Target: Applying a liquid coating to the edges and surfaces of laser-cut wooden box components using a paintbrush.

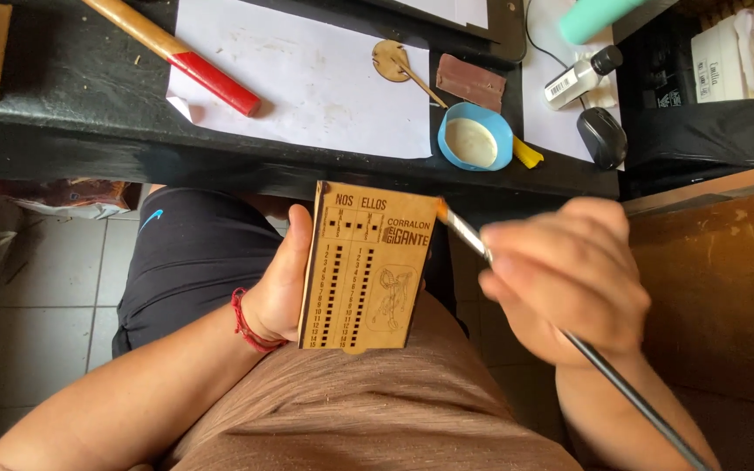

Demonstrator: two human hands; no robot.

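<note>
Though blurred, right hand (569, 279) gripping brush (473, 240)

A thin wooden board (366, 266) stands at the centre of the frame, a light tan rectangle held upright and slightly tilted, its long side vertical. Its face is engraved with two columns of small dark slots, numbered rows, lettering along the top and a line drawing at lower right. A slim paintbrush (517, 283) runs diagonally from the board's upper right corner to the lower right of the frame, its orange-tinged tip touching that corner, dark handle trailing downward.
</note>
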